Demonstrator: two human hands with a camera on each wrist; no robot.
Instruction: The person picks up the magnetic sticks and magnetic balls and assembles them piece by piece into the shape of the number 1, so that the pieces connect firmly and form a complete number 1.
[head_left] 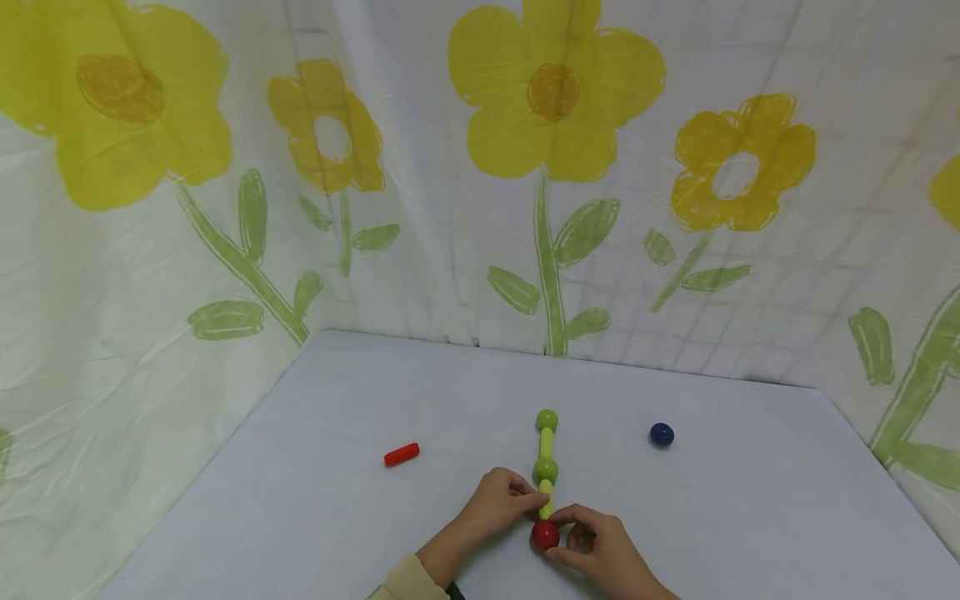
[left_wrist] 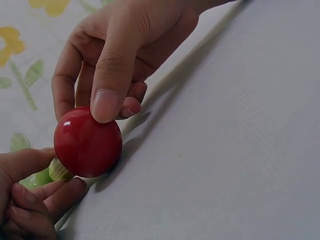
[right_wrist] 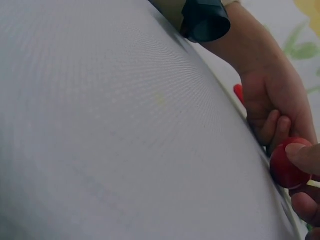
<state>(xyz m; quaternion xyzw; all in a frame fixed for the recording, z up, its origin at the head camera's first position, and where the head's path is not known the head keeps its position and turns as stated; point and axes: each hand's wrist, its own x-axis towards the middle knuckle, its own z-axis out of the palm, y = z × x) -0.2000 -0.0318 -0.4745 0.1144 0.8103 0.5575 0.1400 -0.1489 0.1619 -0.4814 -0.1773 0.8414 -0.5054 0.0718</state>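
Note:
In the head view a straight chain runs away from me: a red ball [head_left: 545, 536] nearest, a yellow-green rod [head_left: 547, 487], a green ball [head_left: 546, 470], a second yellow-green rod [head_left: 547, 442] and another green ball [head_left: 547, 420] at the far end. My left hand [head_left: 501, 502] pinches the near rod between thumb and fingers from the left. From the right, my right hand [head_left: 603, 546] grips the red ball by thumb and fingertips. In the left wrist view the ball [left_wrist: 87, 142] sits against the ribbed end of the rod [left_wrist: 60, 171].
On the white table [head_left: 300, 517] a red rod [head_left: 402, 454] lies to the left of the chain. A dark blue ball [head_left: 662, 434] rests to the right. Behind the table's far edge hangs a flower-printed curtain [head_left: 420, 275].

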